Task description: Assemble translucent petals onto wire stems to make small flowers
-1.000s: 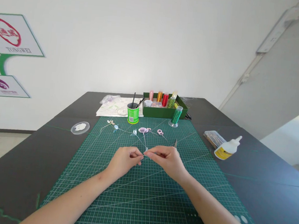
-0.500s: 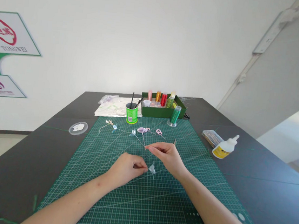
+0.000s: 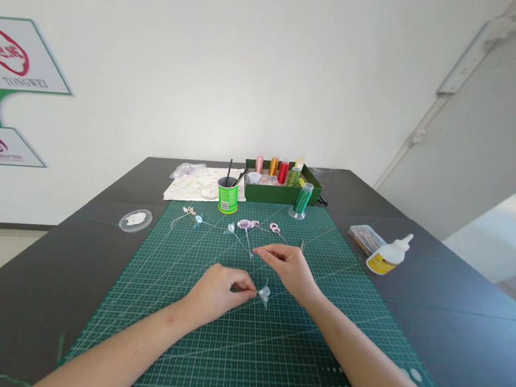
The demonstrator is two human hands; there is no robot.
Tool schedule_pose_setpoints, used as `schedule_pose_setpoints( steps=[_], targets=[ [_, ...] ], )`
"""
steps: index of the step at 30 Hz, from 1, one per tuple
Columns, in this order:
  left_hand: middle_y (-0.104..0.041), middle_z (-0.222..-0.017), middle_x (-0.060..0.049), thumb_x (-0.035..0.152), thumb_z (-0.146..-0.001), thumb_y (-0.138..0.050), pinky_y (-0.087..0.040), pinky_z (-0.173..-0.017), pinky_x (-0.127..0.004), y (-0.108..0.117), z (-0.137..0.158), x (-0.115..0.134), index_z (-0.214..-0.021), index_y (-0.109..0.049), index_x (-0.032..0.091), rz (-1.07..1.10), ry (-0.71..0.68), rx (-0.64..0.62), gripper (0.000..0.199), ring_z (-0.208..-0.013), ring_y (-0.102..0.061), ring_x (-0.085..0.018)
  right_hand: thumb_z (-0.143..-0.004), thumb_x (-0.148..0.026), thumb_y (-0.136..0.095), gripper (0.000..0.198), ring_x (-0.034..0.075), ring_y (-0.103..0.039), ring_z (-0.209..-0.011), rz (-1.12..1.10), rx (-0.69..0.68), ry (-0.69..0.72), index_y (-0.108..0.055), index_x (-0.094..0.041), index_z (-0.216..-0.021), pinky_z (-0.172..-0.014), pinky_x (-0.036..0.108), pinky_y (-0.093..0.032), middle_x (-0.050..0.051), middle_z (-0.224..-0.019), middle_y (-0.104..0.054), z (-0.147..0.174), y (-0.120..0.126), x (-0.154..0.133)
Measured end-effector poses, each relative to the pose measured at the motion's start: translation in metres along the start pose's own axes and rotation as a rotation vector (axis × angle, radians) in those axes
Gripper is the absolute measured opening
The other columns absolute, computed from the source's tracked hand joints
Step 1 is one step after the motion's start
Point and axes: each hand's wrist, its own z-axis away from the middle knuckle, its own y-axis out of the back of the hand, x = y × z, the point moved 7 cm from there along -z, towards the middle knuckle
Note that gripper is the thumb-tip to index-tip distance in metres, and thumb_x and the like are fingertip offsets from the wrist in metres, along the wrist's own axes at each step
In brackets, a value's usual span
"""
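My left hand (image 3: 222,288) is closed in a pinch on the base of a small translucent pale-blue flower (image 3: 265,293), whose petals point to the right over the mat. A little farther forward, my right hand (image 3: 291,270) is closed too, thumb and fingertips together; what they hold, if anything, is too fine to make out. Just beyond those fingertips lie a light-blue petal piece (image 3: 230,229) on a thin stem and a purple petal piece (image 3: 245,224) with a stem. A pink looped piece (image 3: 275,227) lies to their right.
The green cutting mat (image 3: 170,343) covers the table's middle. At its far edge stand a green can (image 3: 228,197) with dark sticks, a green box (image 3: 262,193) of thread spools and a green spool (image 3: 303,199). A glue bottle (image 3: 389,255) is right, a round lid (image 3: 124,222) left.
The pale-blue flower has turned slightly between my left fingers and shifted a touch to the right. My right hand has barely moved.
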Motion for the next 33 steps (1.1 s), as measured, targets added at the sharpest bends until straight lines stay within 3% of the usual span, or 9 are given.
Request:
schedule_pose_setpoints(
  steps=[33],
  targets=[
    [-0.078,-0.083,0.004,0.027,-0.084,-0.069,-0.051,-0.073,-0.023,0.004,0.000,0.001,-0.082,-0.075,0.024,0.014,-0.007,0.033,0.007,-0.077,-0.072,-0.015,-0.085,-0.041,-0.062,0.029,0.019,-0.062,-0.066,0.051,-0.004,-0.030,-0.081,-0.019,-0.087,-0.056,0.028,-0.045,0.005,-0.071,-0.072,-0.001,-0.001,0.012]
  ],
)
